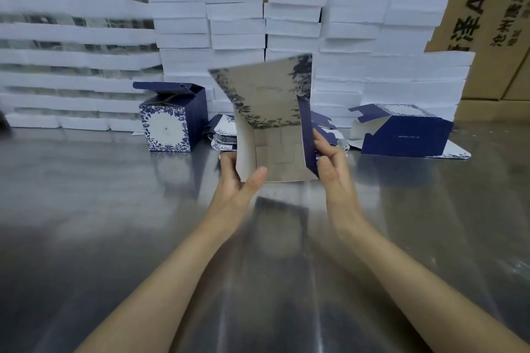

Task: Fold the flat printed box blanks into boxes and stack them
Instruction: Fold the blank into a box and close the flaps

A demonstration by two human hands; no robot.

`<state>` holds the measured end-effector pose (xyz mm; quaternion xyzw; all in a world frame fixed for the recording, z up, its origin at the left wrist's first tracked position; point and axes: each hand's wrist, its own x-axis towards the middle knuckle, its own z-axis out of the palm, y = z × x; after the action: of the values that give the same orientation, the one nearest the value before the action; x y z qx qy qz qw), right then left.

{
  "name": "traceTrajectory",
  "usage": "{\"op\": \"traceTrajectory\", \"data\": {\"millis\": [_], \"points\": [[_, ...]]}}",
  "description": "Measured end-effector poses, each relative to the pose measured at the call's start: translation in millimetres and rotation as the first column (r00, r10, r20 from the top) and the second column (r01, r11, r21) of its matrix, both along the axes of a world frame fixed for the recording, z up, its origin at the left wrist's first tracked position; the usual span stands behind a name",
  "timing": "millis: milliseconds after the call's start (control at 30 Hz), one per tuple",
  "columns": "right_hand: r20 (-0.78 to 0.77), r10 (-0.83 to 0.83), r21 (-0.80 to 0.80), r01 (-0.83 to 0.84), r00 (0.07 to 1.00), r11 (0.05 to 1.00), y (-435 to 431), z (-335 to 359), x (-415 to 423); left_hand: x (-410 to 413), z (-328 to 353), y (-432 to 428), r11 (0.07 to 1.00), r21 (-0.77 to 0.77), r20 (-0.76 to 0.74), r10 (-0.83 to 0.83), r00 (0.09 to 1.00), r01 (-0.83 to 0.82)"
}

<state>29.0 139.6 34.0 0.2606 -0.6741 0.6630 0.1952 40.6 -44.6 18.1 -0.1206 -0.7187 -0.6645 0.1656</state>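
The left hand (235, 180) pinches the lower left panel of a half-opened printed box blank (272, 106). The right hand (332, 165) grips its navy right panel, upright over the middle of the steel table (100, 209).

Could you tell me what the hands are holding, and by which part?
A box blank: left hand grips its lower left edge, right hand its right side panel.
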Motion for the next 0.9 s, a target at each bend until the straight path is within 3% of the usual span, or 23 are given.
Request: {"op": "traceTrajectory", "data": {"millis": [100,200,300,367,533,633,733,900], "points": [[-0.005,0.044,0.006,-0.044,0.999,0.999,1,-2,1,4,-1,3,1.000,-0.005,0.049,-0.008,0.999,0.009],[0.043,-0.044,-0.040,0.046,0.998,0.998,1,-2,-1,3,-1,10,1.000,0.022,0.071,0.014,0.997,-0.016],[0.103,-0.236,-0.113,0.247,0.966,0.962,8,0,-6,-3,0,7,0.975,0.218,0.112,0.028,0.993,-0.052],[0.185,-0.256,-0.149,0.285,0.949,0.947,14,2,-10,-9,3,7,0.947,0.314,0.126,0.031,0.991,-0.069],[0.368,-0.144,-0.365,0.285,0.919,0.886,19,8,-14,-21,4,-6,0.870,0.465,0.160,0.098,0.982,-0.162],[0.486,0.044,-0.521,0.249,0.873,0.816,20,8,-16,-23,3,-10,0.850,0.498,0.194,0.085,0.977,-0.173],[0.527,0.100,-0.498,0.211,0.844,0.841,18,4,-14,-24,0,-11,0.885,0.397,0.186,0.179,0.966,-0.241],[0.407,-0.131,-0.204,0.229,0.904,0.952,12,7,-9,-19,4,-7,0.946,0.036,0.022,0.323,0.946,-0.323]]}}
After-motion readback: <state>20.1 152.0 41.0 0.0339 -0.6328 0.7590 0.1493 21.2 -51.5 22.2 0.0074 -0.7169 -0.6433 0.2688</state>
